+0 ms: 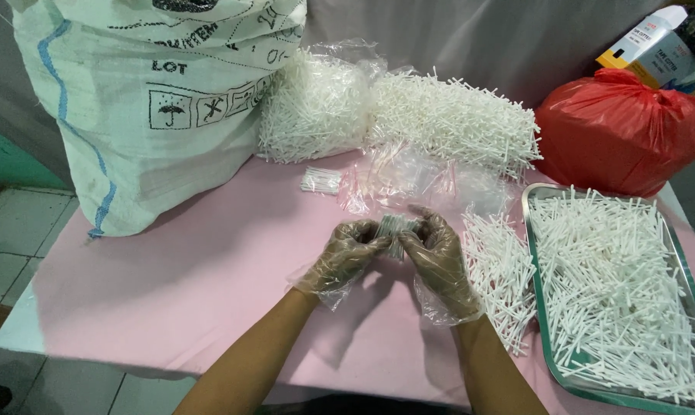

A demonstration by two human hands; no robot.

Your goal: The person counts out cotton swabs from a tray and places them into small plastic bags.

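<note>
Both my hands wear clear plastic gloves and meet over the middle of the pink table (178, 269). My left hand (346, 253) and my right hand (436, 257) together grip a small bundle of white plastic sticks (394, 229), held between the fingertips. Just right of my right hand lies a loose heap of the same white sticks (497, 273). Small clear zip bags with red strips (409, 180) lie just beyond my hands. A small filled packet of sticks (321, 180) rests further back to the left.
A metal tray (533, 230) heaped with white sticks sits at the right. Big piles of sticks, one in a clear bag (316, 107), line the back. A large white woven sack (147, 100) stands at back left, a red plastic bag (620, 134) at back right.
</note>
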